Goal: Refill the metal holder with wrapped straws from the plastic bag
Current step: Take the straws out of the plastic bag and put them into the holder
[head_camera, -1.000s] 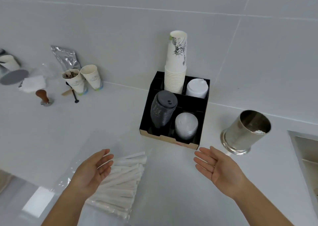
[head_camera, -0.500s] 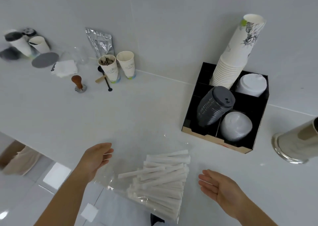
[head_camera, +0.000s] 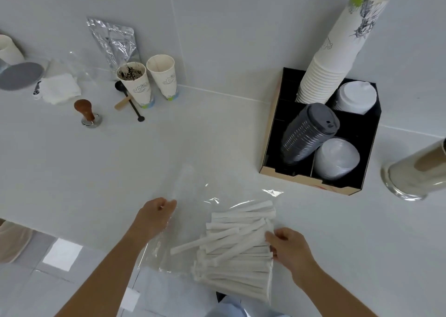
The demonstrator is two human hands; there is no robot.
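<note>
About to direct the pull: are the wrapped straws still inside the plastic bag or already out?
Inside. The wrapped straws lie bundled under the clear film of the plastic bag; the left hand and right hand grip the bag.

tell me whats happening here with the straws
A person is starting to refill a straw holder. The left hand pinches the open edge of the clear plastic bag on the counter, and the right hand grips the bundle of wrapped straws through it. The metal holder stands at the far right; no straws have reached it yet.
</note>
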